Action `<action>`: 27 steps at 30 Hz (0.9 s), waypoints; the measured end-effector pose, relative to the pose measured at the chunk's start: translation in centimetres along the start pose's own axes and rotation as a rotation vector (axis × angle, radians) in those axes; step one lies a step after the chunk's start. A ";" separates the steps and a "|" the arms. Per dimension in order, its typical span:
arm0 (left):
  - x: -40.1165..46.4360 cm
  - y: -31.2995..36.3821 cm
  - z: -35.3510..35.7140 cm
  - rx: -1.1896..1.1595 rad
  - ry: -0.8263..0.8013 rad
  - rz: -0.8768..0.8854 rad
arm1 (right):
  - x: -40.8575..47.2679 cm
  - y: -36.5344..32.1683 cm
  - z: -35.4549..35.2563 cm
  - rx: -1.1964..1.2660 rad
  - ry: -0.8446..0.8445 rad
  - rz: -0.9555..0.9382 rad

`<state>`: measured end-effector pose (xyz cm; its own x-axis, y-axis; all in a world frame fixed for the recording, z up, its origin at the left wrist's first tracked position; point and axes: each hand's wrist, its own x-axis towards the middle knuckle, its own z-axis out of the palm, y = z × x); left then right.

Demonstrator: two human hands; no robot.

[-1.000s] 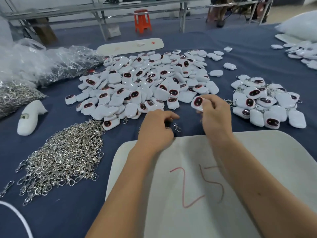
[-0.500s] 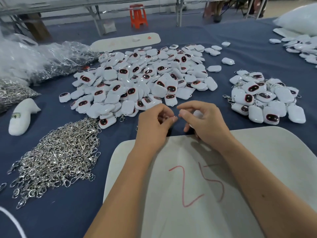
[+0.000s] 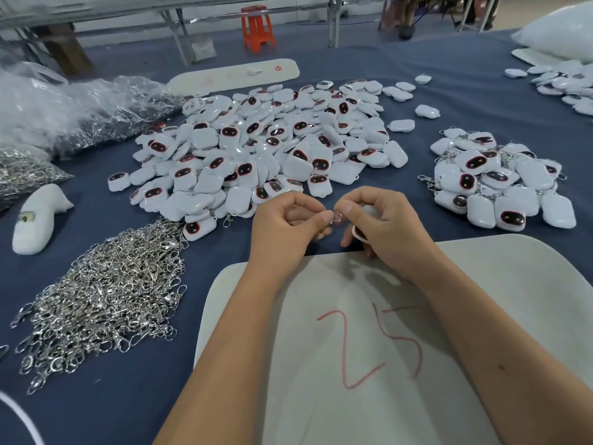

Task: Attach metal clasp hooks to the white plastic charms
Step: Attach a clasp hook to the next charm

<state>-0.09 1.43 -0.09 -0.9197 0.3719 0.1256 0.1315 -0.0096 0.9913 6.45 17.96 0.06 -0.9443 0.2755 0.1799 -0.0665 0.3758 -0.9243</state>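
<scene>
1. Blue cloth-covered table [image 3: 449, 75]; loose charm pile [image 3: 266, 149], clasp hook heap [image 3: 106, 293].
2. Left hand [image 3: 285, 226] pinches a split ring [image 3: 337, 217]; right hand [image 3: 388, 226] grips a white charm [image 3: 358, 234].
3. Step: joining; next, thread the ring through the charm's loop.

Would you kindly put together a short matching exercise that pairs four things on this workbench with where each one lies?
Things:
1. loose pile of metal clasp hooks
2. big heap of white charms
3. small heap of charms with hooks on
4. orange stool

Places:
A. far back, on the floor beyond the table
B. right of the hands, on the blue cloth
C. near left, on the blue cloth
D. centre, just beyond the hands

Pairs: 1-C, 2-D, 3-B, 4-A
</scene>
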 end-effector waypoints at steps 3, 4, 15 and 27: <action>0.1 0.1 0.1 -0.021 0.010 0.000 | -0.1 0.0 -0.1 0.024 -0.040 -0.012; 0.1 0.1 0.1 -0.021 0.012 -0.003 | -0.1 0.0 -0.1 0.032 -0.032 -0.005; 0.3 -0.3 -0.3 0.004 0.056 -0.020 | 0.1 0.6 0.3 0.029 0.170 0.016; 0.1 -0.2 -0.1 0.008 0.052 0.013 | -0.4 -0.1 0.8 -0.160 0.109 -0.182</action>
<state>-0.25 1.34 -0.30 -0.9357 0.3235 0.1405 0.1463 -0.0064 0.9892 6.59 17.11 -0.21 -0.8805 0.2814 0.3816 -0.1721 0.5603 -0.8102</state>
